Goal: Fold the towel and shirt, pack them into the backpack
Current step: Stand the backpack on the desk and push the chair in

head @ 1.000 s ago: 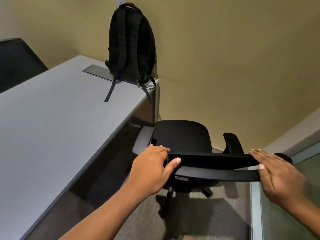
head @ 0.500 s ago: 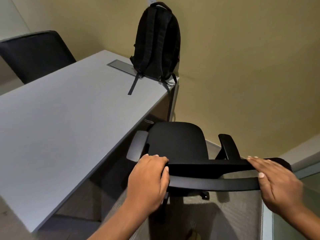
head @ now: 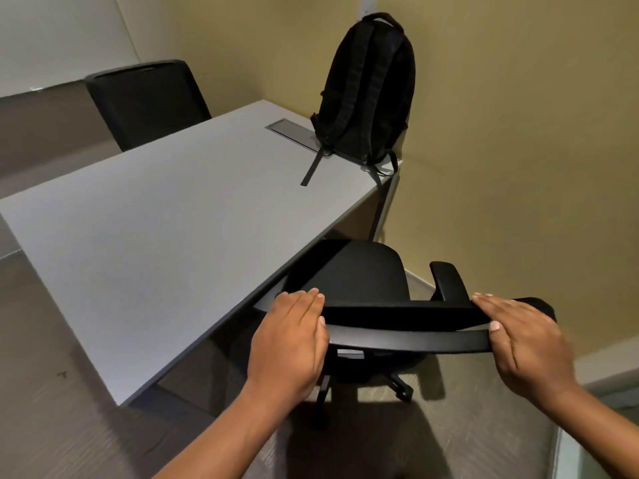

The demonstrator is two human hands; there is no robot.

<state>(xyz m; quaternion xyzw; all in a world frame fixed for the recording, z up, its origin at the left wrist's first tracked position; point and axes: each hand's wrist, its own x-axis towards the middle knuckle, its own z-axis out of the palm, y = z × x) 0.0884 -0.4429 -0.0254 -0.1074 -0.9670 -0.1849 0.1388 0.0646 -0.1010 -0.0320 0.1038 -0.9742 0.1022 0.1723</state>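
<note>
A black backpack [head: 368,88] stands upright at the far right corner of the grey table [head: 155,236], leaning against the yellow wall, its straps trailing on the tabletop. No towel or shirt is in view. My left hand [head: 288,340] grips the left end of the backrest top of a black office chair [head: 366,281]. My right hand [head: 525,344] grips the right end of the same backrest. The chair's seat is partly under the table's right edge.
A second black chair [head: 145,102] stands at the table's far side. A grey cable hatch [head: 294,131] is set into the tabletop beside the backpack. Yellow walls close the corner behind and right. Carpet floor lies below.
The chair has moved in toward the table, its seat and left armrest now under the edge. My view has swung left, showing more of the far chair. Both hands stay on the backrest.
</note>
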